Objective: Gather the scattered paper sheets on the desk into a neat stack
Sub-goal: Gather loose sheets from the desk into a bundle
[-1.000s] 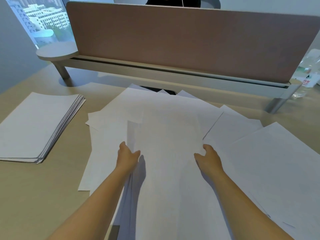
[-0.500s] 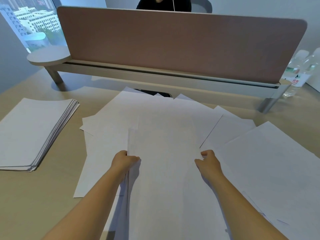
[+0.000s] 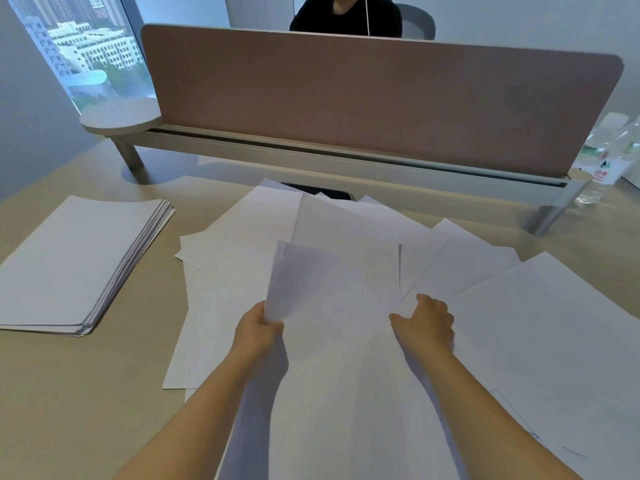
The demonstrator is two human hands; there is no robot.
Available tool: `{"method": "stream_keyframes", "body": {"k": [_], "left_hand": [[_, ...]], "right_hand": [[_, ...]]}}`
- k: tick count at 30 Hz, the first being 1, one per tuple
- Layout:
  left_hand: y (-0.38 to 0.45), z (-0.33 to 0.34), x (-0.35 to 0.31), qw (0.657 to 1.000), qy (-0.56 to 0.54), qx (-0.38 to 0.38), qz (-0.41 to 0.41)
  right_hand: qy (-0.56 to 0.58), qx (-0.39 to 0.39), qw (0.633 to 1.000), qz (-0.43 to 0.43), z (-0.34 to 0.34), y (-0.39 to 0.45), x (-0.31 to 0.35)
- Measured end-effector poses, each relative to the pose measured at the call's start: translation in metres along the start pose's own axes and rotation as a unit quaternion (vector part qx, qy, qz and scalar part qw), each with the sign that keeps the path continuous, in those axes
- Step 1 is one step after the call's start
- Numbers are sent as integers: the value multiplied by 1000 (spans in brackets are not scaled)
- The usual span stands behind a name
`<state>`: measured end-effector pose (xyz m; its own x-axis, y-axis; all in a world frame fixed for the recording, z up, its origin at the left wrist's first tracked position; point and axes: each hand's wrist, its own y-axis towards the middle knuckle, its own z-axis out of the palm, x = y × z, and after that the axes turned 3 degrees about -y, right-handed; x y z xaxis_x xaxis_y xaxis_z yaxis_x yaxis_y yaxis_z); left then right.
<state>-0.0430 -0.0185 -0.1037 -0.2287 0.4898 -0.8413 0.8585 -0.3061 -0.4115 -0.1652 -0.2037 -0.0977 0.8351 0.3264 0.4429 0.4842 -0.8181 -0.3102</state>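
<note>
Several loose white paper sheets lie fanned and overlapping across the middle and right of the beige desk. My left hand grips the left edge of a top sheet, and that sheet's far end is lifted off the pile. My right hand holds the same sheet's right edge, fingers curled under it. A neat stack of paper rests on the desk at the left.
A pink divider screen on a grey rail closes the desk's far side, with a round shelf at its left end. Clear plastic bottles stand at the far right. A person in black sits behind the screen. A dark object peeks from under the sheets.
Both hands closed on the top sheet's side edges and raised it, so its far end now stands off the pile. The view tilted upward.
</note>
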Motion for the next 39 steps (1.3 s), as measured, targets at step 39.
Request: {"method": "stream_keyframes", "body": {"k": [39], "left_hand": [[-28, -60, -126, 965, -180, 64, 181]], "right_hand": [[448, 57, 884, -124, -116, -55, 82]]}}
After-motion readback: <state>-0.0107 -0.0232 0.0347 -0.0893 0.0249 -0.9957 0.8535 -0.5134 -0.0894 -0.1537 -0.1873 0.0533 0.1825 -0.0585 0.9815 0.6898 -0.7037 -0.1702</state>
